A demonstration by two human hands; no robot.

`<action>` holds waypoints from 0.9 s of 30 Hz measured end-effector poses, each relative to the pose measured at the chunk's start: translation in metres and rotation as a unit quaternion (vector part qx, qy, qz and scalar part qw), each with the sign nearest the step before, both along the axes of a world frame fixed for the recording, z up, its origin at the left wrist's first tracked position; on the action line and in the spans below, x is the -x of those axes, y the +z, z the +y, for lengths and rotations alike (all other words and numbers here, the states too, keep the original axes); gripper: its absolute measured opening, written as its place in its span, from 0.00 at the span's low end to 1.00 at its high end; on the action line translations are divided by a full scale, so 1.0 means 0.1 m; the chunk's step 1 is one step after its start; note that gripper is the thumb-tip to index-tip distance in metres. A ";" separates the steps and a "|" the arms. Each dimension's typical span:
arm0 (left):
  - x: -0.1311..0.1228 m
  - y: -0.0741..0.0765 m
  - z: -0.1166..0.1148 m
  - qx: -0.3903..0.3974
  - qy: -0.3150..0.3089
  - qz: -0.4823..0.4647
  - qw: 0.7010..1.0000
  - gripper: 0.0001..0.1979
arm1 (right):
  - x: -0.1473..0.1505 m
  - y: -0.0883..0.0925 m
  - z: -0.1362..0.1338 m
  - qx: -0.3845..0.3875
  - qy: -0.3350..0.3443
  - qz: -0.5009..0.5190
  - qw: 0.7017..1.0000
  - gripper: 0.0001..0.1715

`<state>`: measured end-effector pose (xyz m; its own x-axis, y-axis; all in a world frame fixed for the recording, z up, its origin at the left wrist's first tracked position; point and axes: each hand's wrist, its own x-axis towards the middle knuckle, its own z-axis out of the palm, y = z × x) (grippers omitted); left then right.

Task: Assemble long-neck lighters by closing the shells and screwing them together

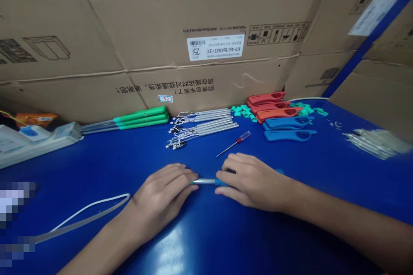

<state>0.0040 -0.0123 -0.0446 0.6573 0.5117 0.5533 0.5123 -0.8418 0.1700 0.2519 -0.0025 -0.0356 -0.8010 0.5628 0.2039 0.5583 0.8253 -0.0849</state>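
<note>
In the middle of the table I hold a long-nosed lighter between both hands, its bare metal tube point(205, 181) showing across the gap. My left hand point(169, 189) pinches the tube's left end, where a bit of green peeks out at the fingertips. My right hand point(250, 180) is closed round the blue handle point(220, 181), which is mostly covered by the fingers; its blue rear end shows past the wrist. Just beyond my right hand lies a small screwdriver point(238, 141) with a clear and red grip.
Behind lie silver tubes with white wires point(206, 125), green-handled lighters point(143, 118), small green caps point(244, 112), red handles point(269, 105) and blue handles point(287, 134). A power strip point(41, 142) and white cable point(93, 204) are left. Bagged parts point(376, 142) sit right. Cardboard point(145, 56) walls the back.
</note>
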 end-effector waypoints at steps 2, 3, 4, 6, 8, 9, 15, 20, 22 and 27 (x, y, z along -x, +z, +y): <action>-0.05 -0.01 -0.03 -0.007 -0.005 0.000 1.000 0.06 | 0.02 -0.01 -0.02 -0.001 0.005 0.004 1.000 0.17; -0.07 -0.01 -0.05 -0.011 -0.008 -0.001 1.000 0.07 | 0.04 -0.01 -0.02 -0.001 0.007 0.005 1.000 0.17; -0.09 -0.01 -0.07 -0.011 -0.011 -0.001 1.000 0.07 | 0.05 0.00 -0.03 0.000 0.009 0.006 1.000 0.17; -0.13 -0.01 -0.09 -0.008 -0.014 -0.009 1.000 0.07 | 0.06 0.02 -0.04 0.009 0.015 0.012 1.000 0.18; -0.14 0.00 -0.10 0.001 -0.008 -0.017 1.000 0.06 | 0.05 0.05 -0.04 0.025 0.016 0.021 0.999 0.18; -0.14 0.00 -0.10 0.002 0.001 -0.023 1.000 0.06 | 0.03 0.07 -0.03 0.031 0.010 0.027 0.999 0.19; -0.03 0.01 -0.01 0.020 0.024 -0.042 0.999 0.03 | -0.12 0.12 0.03 0.040 -0.087 0.026 0.995 0.28; 0.00 -0.03 0.01 0.033 0.014 -0.056 0.998 0.02 | -0.16 0.04 0.05 0.030 -0.081 0.040 0.996 0.24; -0.01 -0.03 -0.01 0.033 0.007 -0.055 0.998 0.02 | -0.16 -0.01 0.04 0.024 -0.063 0.052 0.996 0.23; -0.04 -0.01 -0.06 0.024 -0.019 -0.034 0.999 0.03 | -0.11 -0.04 -0.01 0.016 -0.050 0.066 0.996 0.23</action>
